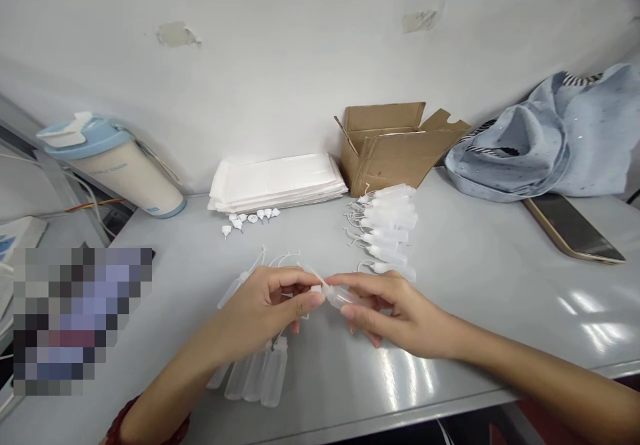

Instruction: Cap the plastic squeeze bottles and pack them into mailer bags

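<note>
In front of me my right hand (395,308) grips a small translucent squeeze bottle (340,296), tilted with its neck towards the left. My left hand (285,298) pinches a small white cap (317,289) right at the bottle's neck; a thin strap sticks up there. Whether the cap is seated or only touching I cannot tell. Below and behind my left hand lie several similar bottles (273,378), partly hidden by it. To the right of the hands a row of bottles with thin straps (387,221) lies on the grey table (450,358).
Several white needle-tipped caps (253,218) lie before a stack of white padded envelopes (275,181). Behind are an open cardboard box (395,158) and a tumbler (125,168). At right are a phone (575,228) and a blue cloth bag (550,138). A blurred patch covers something left.
</note>
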